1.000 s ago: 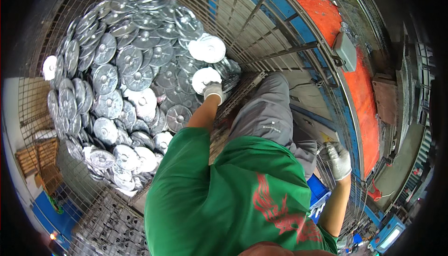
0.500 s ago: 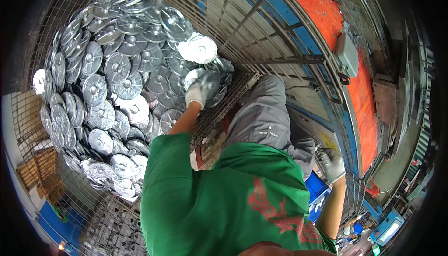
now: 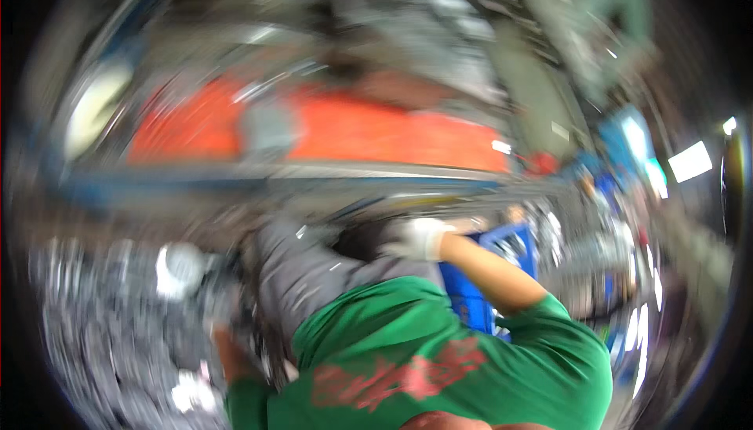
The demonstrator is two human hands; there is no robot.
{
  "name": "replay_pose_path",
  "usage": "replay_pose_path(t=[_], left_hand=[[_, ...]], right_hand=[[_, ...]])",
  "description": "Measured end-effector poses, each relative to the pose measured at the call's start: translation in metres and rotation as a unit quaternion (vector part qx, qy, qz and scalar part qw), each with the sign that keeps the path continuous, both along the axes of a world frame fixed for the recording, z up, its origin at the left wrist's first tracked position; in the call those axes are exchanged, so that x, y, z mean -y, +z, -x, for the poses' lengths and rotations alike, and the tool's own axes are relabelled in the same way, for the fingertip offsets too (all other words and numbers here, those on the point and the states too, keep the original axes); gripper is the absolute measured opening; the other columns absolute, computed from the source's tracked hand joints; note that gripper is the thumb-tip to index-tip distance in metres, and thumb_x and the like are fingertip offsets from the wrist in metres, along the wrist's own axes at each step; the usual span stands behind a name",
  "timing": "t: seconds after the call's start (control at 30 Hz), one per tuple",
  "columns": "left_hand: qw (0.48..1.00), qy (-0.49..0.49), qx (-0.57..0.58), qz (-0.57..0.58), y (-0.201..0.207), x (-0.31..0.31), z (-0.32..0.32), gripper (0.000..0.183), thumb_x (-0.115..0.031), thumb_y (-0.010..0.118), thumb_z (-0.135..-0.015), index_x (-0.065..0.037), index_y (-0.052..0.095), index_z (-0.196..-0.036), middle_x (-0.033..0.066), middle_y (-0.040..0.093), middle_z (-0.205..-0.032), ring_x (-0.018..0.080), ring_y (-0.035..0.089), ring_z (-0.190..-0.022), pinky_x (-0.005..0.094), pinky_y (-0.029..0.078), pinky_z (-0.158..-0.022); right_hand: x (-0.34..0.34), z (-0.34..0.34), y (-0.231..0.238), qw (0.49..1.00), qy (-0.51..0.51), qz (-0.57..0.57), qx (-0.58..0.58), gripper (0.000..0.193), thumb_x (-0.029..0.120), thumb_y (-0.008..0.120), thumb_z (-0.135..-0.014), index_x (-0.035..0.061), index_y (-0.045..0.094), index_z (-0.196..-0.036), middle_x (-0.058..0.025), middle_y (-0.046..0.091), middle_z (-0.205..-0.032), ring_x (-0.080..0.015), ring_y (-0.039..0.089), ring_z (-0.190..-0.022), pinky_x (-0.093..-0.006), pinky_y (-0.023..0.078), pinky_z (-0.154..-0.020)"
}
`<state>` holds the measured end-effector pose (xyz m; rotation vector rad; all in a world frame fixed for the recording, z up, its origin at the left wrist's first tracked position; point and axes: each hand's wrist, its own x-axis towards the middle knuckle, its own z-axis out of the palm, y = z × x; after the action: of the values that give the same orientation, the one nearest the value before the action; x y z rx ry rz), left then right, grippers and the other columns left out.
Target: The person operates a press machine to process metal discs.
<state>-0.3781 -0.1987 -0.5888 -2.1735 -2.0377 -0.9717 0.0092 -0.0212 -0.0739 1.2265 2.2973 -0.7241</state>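
Motion blur smears most of the view. A pile of round grey metal discs (image 3: 110, 312) lies at the lower left, with one brighter disc (image 3: 180, 269) on it. My left forearm (image 3: 233, 358) reaches to the pile's right edge. The left hand at its end is too smeared to show its fingers or any disc in them. In front of my body, over my grey trousers (image 3: 306, 273), is my right hand (image 3: 420, 238) in a white glove. Its fingers are blurred too, and I cannot make out anything in them.
Beside my right forearm is a blue crate (image 3: 467, 304) with pale things in it. Across the far side runs an orange panel (image 3: 376, 136) with a grey box (image 3: 269, 128) on it. A blue device (image 3: 627, 136) with a bright face stands at the right.
My view has swung right, so the pile now sits lower left and the orange panel runs across. My left hand was on a disc; now it is blurred. My right hand is nearer my lap.
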Motion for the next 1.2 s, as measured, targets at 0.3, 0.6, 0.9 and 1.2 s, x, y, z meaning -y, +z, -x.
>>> replay_pose_path(t=[0.3, 0.6, 0.9, 1.2], left_hand=[[0.967, -0.226, 0.109, -0.041, 0.194, -0.279, -0.211, 0.032, -0.027, 0.061, -0.084, 0.000, 0.066, -0.100, 0.0158, 0.067, -0.093, 0.0277, 0.062, -0.080, 0.0379, 0.047, -0.075], [0.984, -0.088, 0.101, 0.121, 0.438, -0.136, -0.140, 0.040, -0.033, 0.064, -0.083, 0.003, 0.064, -0.102, 0.0180, 0.066, -0.093, 0.0275, 0.061, -0.079, 0.0386, 0.047, -0.074], [0.967, 0.073, 0.088, 0.229, 0.614, -0.050, -0.137, 0.048, -0.037, 0.068, -0.081, 0.005, 0.062, -0.103, 0.0199, 0.066, -0.093, 0.0273, 0.061, -0.078, 0.0392, 0.048, -0.074], [0.985, -0.144, -0.082, 0.044, 0.610, -0.199, -0.194, 0.041, -0.035, 0.055, -0.089, -0.007, 0.057, -0.119, 0.0191, 0.062, -0.106, 0.0280, 0.060, -0.083, 0.0359, 0.048, -0.075]], right_hand=[[0.017, -0.047, -0.004, 0.985, -0.114, -0.090, -0.093, 0.035, 0.039, 0.059, -0.078, 0.0063, 0.066, -0.088, -0.0164, 0.065, -0.084, -0.0357, 0.062, -0.083, -0.0435, 0.049, -0.073], [0.019, -0.039, -0.018, 0.973, -0.094, -0.032, -0.208, 0.040, 0.046, 0.059, -0.077, 0.0078, 0.067, -0.086, -0.0164, 0.066, -0.084, -0.0343, 0.063, -0.082, -0.0425, 0.050, -0.073], [0.029, 0.024, 0.012, 0.835, -0.179, -0.011, -0.520, 0.047, 0.045, 0.071, -0.068, 0.0010, 0.059, -0.079, -0.0160, 0.062, -0.076, -0.0316, 0.061, -0.070, -0.0396, 0.048, -0.063], [-0.002, -0.054, 0.028, 0.707, -0.294, -0.199, -0.612, 0.048, 0.035, 0.073, -0.071, -0.0008, 0.055, -0.098, -0.0077, 0.058, -0.064, -0.0183, 0.057, -0.055, -0.0315, 0.046, -0.048]])
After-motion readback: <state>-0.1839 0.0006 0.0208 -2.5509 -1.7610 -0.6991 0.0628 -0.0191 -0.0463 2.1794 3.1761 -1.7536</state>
